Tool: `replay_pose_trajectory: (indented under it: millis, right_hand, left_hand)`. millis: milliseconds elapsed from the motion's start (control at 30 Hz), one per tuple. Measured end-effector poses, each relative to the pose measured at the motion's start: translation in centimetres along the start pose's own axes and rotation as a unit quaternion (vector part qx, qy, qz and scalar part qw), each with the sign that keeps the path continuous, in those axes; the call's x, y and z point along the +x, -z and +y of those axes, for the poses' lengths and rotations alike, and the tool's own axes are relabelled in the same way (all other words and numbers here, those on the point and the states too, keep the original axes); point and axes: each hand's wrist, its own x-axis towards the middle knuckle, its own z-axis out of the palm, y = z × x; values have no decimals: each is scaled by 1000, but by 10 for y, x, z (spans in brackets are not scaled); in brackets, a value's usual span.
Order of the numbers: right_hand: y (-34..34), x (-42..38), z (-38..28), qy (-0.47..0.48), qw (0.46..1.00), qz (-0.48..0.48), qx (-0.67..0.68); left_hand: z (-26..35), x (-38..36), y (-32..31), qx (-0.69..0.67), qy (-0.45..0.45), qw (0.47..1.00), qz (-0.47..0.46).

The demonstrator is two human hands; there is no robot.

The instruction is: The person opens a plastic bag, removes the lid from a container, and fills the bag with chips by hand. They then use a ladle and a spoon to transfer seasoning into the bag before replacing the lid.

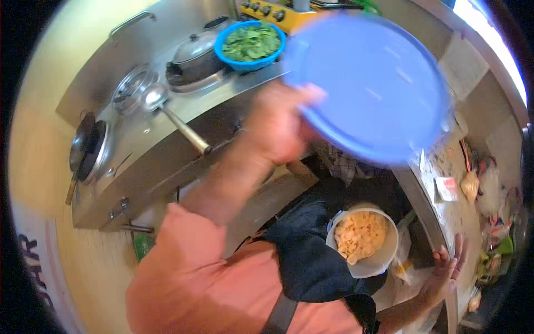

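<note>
My left hand [278, 125] grips the edge of a large round blue plastic lid [370, 83], its thumb lying over the rim. The lid is held up in front of me, smeared by motion, and hides part of the stove and counter behind it. Lower down, a white bucket [392, 245] with pale orange chunks [360, 235] inside stands uncovered beside my black apron [311, 267]. My right hand [448, 264] is at the edge of the right counter, to the bucket's right, with fingers spread and nothing in them.
On the steel counter [125, 139] are a ladle [181, 128], a lidded pot [194, 55], a blue basket [250, 65] of green leaves and dark pans [86, 142]. A yellow stove [275, 16] stands behind. The right counter holds a small packet [446, 189] and bags.
</note>
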Motion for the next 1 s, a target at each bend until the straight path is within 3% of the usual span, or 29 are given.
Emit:
replay_pose_trajectory:
  millis: [67, 133, 200, 233, 267, 300, 333, 400, 533, 633, 733, 800, 833, 900, 933, 1000]
  right_hand:
    - [-8, 7, 10, -14, 1000, -23, -5]
    - [-18, 10, 17, -24, 999, -33, 3]
    - [-28, 7, 16, -33, 998, -52, 25]
    - [-31, 6, 16, -34, 997, -56, 29]
    - [-33, 5, 15, -36, 997, -64, 18]
    - [-35, 4, 15, -36, 997, -69, 7]
    - [-35, 3, 15, -36, 997, -69, 9]
    - [-32, 2, 14, -32, 998, -62, -2]
    - [-22, -5, 15, -22, 999, -33, -15]
    - [-9, -6, 20, -15, 998, -41, -41]
    - [-2, -6, 21, -22, 997, -53, -48]
    - [-5, -4, 18, -8, 998, -52, -36]
    - [4, 1, 28, -6, 998, -53, -37]
    - [31, 12, 57, -47, 992, -70, -95]
    - [14, 14, 48, -45, 992, -69, -95]
    - [-41, 19, 26, 35, 985, -156, -67]
  left_hand:
    - [78, -6, 57, 100, -108, 987, 68]
    - [148, -17, 123, 237, -158, 946, 153]
    - [210, -27, 184, 463, -116, 848, 231]
    - [229, -25, 204, 466, -117, 845, 235]
    - [245, -24, 221, 668, -123, 698, 228]
    - [255, -23, 225, 828, -121, 508, 205]
    - [262, -21, 228, 828, -122, 507, 205]
    - [271, -10, 227, 863, -81, 442, 229]
    - [270, 1, 231, 862, -160, 417, 239]
    - [266, -2, 239, 878, -130, 391, 245]
    - [259, -11, 239, 865, -123, 370, 316]
    - [262, -17, 255, 871, -210, 344, 283]
    - [262, -20, 254, 870, -210, 344, 284]
    - [265, -26, 250, 813, -239, 399, 351]
    - [270, -26, 259, 812, -241, 400, 351]
    - [283, -22, 281, 696, -220, 584, 357]
